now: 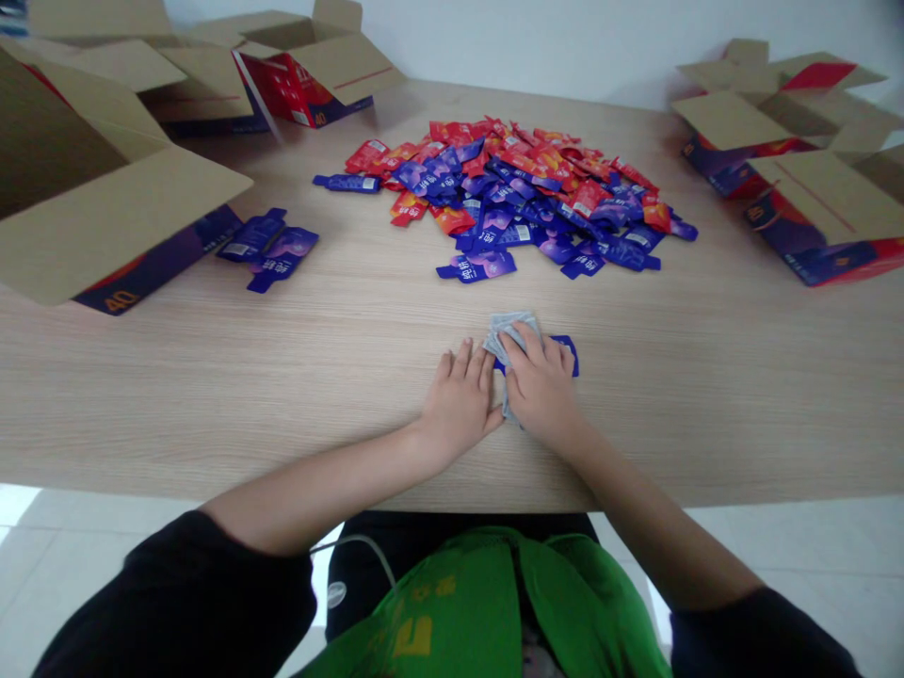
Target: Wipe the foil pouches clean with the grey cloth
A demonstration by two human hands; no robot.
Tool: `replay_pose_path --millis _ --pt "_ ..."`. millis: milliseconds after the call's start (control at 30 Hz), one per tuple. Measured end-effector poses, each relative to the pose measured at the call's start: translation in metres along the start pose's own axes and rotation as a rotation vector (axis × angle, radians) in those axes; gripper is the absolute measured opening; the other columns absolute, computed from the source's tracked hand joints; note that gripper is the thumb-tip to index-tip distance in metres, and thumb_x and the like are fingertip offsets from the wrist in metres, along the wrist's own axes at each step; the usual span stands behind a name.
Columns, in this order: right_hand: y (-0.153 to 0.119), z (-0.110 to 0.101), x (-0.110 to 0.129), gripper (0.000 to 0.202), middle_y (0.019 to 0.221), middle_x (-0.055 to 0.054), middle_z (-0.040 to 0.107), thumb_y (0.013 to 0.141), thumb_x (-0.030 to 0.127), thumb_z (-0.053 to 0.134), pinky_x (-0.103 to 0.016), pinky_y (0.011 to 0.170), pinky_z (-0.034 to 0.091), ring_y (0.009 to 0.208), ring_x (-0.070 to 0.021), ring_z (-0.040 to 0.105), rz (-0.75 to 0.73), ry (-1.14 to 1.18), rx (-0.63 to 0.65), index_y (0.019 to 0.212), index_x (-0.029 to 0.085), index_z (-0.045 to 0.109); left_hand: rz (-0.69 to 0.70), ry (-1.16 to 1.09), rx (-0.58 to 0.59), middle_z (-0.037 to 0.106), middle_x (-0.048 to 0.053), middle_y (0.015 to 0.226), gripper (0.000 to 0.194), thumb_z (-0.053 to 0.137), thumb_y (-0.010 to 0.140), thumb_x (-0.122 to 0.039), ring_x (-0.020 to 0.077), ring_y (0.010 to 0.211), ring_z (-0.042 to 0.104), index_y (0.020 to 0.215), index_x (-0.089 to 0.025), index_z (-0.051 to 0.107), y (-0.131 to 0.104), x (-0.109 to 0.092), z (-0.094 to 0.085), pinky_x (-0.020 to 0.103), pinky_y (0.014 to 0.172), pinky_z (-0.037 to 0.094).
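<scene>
On the table, my right hand [545, 394] presses down on a folded grey cloth [509, 330], its fingers curled over it. Under the cloth and hand lies a blue sachet [570, 353], of which only the right end and a small strip on the left show. Flat against the tabletop just to the left, my left hand [458, 400] has its fingers stretched out, their tips touching or very near the sachet's left edge. A lower corner of the cloth pokes out between the two hands.
A heap of red and blue sachets [523, 184] lies beyond my hands on the wooden table [212, 386]. Two blue sachets [272, 247] rest beside an open carton [120, 221] on the left. More open cartons [317, 71] stand behind; others [833, 202] are at the right.
</scene>
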State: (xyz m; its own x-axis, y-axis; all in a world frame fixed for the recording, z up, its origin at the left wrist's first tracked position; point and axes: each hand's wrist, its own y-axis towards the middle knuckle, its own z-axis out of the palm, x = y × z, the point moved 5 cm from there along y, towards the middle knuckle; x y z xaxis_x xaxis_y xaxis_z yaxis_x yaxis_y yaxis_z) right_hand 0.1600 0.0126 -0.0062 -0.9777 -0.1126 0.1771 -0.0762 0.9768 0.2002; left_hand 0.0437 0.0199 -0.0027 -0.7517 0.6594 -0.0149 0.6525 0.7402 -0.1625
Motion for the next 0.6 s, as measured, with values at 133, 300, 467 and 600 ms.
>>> replay_pose_path --millis 133,300,467,600 --pt "-0.010 -0.006 -0.018 0.058 0.160 -0.017 0.045 0.096 0.019 0.039 -0.063 0.111 0.037 0.134 -0.0399 0.045 0.063 0.003 -0.038 0.152 0.017 0.052 -0.021 0.000 -0.008 0.026 0.019 0.172 0.077 0.043 0.105 -0.054 0.0385 0.159 0.026 0.163 -0.005 0.033 0.000 -0.001 0.001 0.053 0.124 0.033" --pt "-0.024 -0.007 -0.047 0.063 0.159 -0.023 0.043 0.093 0.013 0.037 -0.064 0.110 0.042 0.144 -0.0409 0.041 0.097 0.007 -0.067 0.156 0.013 0.043 -0.018 -0.002 -0.015 0.025 0.018 0.172 0.077 0.042 0.105 -0.056 0.0383 0.159 0.026 0.164 -0.007 0.034 0.000 -0.001 0.001 0.053 0.124 0.033" --pt "-0.024 -0.008 -0.076 0.064 0.158 -0.025 0.044 0.091 0.008 0.037 -0.061 0.115 0.041 0.149 -0.0378 0.041 0.141 0.040 -0.071 0.155 0.010 0.045 -0.021 -0.005 -0.004 0.024 0.017 0.172 0.078 0.042 0.105 -0.057 0.0380 0.159 0.027 0.164 -0.006 0.033 0.001 0.001 0.002 0.052 0.124 0.034" --pt "-0.012 -0.015 -0.062 0.072 0.162 -0.021 0.042 0.089 0.007 0.035 -0.060 0.118 0.039 0.152 -0.0330 0.038 0.112 0.146 -0.141 0.161 0.015 0.037 -0.013 -0.010 -0.008 0.023 0.018 0.172 0.080 0.042 0.105 -0.056 0.0384 0.159 0.027 0.164 -0.003 0.031 0.001 0.001 0.001 0.053 0.124 0.034"
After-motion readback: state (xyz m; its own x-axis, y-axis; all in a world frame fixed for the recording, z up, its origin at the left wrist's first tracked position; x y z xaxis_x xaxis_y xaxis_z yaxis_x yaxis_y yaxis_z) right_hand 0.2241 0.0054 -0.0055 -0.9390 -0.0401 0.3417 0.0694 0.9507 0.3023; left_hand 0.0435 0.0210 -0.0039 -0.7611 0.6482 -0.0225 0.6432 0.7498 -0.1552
